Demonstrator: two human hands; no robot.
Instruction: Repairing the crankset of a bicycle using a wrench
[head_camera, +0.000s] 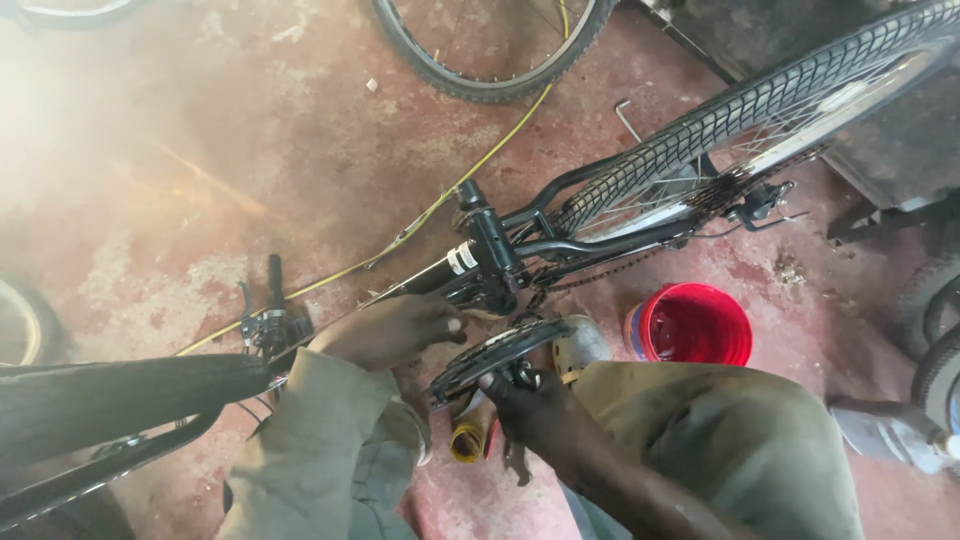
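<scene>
Black bicycle frame (490, 245) lies upturned on the red floor; left hand (390, 330) grips it just beside the chainring (495, 352), right hand (530, 400) closed on the crank beneath, red bucket (690, 325) near.

A single head-worn camera looks steeply down from close above the person's hands, onto the bicycle frame (490, 250) lying on the red floor (200, 200) just beyond them.

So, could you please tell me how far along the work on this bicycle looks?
Done: the bicycle lies upturned, rear wheel and chain fitted. In hand: the left hand steadies the frame while the right hand grips near the chainring. Left: a loose wheel lies apart.
</scene>
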